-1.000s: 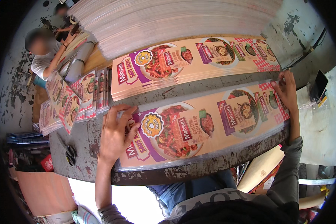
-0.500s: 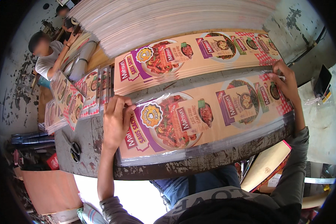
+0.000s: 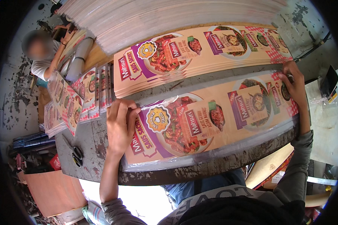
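In front of me a long printed card sheet [image 3: 229, 129], tan with pictures of food dishes, lies in a clear plastic sleeve [image 3: 169, 165] on the dark worn table. My left hand [image 3: 120, 125] pinches the sleeve's far left corner between thumb and fingers. At the far right corner, my right hand [image 3: 294, 84] is closed on the sleeve's edge, fingers curled over it. Just beyond lies a stack of matching printed sheets [image 3: 199, 60], slightly fanned along its near edge; neither hand touches it.
Black-handled scissors [image 3: 77, 155] rest at the table's left. Smaller printed cards [image 3: 69, 97] in clear plastic are piled left of the sheets. Behind stands a tall pile of pale sheets [image 3: 169, 18]. A co-worker [image 3: 45, 56] is at the far left, arm reaching forward.
The sleeved sheet has shifted slightly right and toward me, with both hands still on its far corners. My view has moved a little too. The co-worker's arm has changed position.
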`<state>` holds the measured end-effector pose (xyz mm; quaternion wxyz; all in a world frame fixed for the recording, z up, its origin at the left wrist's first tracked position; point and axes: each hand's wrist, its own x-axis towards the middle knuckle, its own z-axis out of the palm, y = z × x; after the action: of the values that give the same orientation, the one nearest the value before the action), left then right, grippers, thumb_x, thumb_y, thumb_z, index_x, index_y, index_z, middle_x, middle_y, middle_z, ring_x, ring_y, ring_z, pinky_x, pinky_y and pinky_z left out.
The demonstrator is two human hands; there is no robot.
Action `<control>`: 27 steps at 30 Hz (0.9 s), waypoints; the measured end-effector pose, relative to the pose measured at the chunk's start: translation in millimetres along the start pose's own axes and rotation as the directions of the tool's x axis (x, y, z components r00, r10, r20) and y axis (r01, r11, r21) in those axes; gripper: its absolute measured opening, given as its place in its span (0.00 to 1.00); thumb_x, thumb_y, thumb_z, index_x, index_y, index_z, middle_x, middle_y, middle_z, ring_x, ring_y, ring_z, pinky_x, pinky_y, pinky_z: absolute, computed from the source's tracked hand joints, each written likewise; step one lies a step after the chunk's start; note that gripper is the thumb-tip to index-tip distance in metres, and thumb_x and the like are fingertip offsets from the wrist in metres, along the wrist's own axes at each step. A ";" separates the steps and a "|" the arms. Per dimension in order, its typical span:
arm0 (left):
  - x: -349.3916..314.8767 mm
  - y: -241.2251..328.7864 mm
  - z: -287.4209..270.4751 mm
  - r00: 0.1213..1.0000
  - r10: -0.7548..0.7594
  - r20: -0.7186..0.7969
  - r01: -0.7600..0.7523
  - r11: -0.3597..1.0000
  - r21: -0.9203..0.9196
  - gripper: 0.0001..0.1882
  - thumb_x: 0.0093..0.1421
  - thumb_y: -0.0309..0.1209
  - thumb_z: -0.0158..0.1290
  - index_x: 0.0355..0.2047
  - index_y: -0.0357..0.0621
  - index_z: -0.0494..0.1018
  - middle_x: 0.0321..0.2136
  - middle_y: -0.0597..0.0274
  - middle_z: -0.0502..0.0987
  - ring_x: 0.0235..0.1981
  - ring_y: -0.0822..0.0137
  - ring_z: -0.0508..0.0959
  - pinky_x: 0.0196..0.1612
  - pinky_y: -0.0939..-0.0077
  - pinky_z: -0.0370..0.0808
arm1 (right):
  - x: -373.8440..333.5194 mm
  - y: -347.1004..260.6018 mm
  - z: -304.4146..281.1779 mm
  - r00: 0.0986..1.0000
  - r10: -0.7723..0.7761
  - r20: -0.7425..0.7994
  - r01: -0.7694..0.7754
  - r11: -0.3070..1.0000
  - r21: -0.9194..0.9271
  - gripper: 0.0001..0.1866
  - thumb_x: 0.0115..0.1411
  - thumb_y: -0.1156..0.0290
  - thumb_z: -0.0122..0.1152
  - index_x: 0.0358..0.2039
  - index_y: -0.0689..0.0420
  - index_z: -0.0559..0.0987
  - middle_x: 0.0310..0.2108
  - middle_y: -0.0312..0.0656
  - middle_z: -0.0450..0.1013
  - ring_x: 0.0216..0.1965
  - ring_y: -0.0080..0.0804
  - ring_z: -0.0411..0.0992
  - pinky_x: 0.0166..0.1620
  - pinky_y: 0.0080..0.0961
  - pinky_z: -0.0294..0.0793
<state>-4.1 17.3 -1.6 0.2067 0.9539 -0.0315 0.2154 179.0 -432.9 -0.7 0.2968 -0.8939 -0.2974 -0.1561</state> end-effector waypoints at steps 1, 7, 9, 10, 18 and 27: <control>0.1 0.2 0.5 1.000 -0.002 -0.001 0.002 1.000 -0.005 0.08 0.52 0.21 0.55 0.32 0.40 0.69 0.29 0.59 0.72 0.30 0.56 0.71 0.36 0.65 0.66 | 0.2 0.9 -0.3 1.000 -0.009 0.002 0.009 1.000 -0.001 0.09 0.54 0.77 0.59 0.30 0.61 0.66 0.27 0.38 0.61 0.28 0.26 0.62 0.31 0.20 0.63; 0.6 1.0 0.3 1.000 -0.009 0.010 0.009 1.000 0.005 0.07 0.52 0.21 0.55 0.31 0.40 0.69 0.28 0.59 0.72 0.29 0.57 0.71 0.36 0.66 0.65 | -0.1 3.8 -2.5 0.999 0.019 0.035 -0.018 0.999 -0.034 0.09 0.54 0.76 0.58 0.30 0.60 0.66 0.27 0.38 0.60 0.27 0.26 0.60 0.30 0.21 0.61; 0.5 0.8 1.8 1.000 -0.003 0.003 0.003 1.000 0.008 0.07 0.52 0.21 0.55 0.31 0.40 0.69 0.28 0.59 0.72 0.29 0.57 0.71 0.36 0.67 0.65 | 0.0 5.8 -1.9 1.000 -0.006 0.029 0.007 0.999 -0.046 0.09 0.54 0.76 0.58 0.29 0.60 0.65 0.27 0.38 0.60 0.26 0.26 0.60 0.29 0.21 0.61; 0.6 0.9 1.5 1.000 0.001 -0.005 -0.001 1.000 0.011 0.07 0.52 0.21 0.54 0.31 0.40 0.69 0.28 0.59 0.72 0.29 0.57 0.71 0.36 0.67 0.65 | 1.2 5.6 -1.8 0.999 -0.034 0.014 0.035 0.998 -0.043 0.09 0.54 0.75 0.58 0.29 0.60 0.65 0.26 0.38 0.60 0.26 0.27 0.60 0.29 0.22 0.60; 4.8 2.4 0.3 0.999 0.033 0.029 -0.034 0.999 0.025 0.06 0.54 0.19 0.52 0.32 0.37 0.68 0.27 0.56 0.72 0.28 0.56 0.73 0.36 0.67 0.68 | 5.1 8.1 -4.0 0.997 -0.043 0.061 0.047 0.996 -0.076 0.10 0.54 0.74 0.58 0.27 0.62 0.65 0.26 0.41 0.60 0.26 0.31 0.60 0.29 0.23 0.61; 5.7 3.0 4.3 0.999 -0.039 0.018 0.040 0.999 -0.034 0.07 0.53 0.23 0.55 0.31 0.39 0.68 0.26 0.61 0.73 0.28 0.61 0.73 0.36 0.68 0.63 | 3.0 4.0 2.3 0.998 -0.063 -0.001 0.063 0.998 -0.023 0.10 0.55 0.74 0.59 0.28 0.62 0.66 0.25 0.40 0.60 0.25 0.30 0.60 0.29 0.23 0.61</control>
<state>2.3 12.9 -1.6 0.2272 0.9524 -0.0182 0.2025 184.0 -432.7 -2.8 0.2819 -0.8872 -0.3234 -0.1697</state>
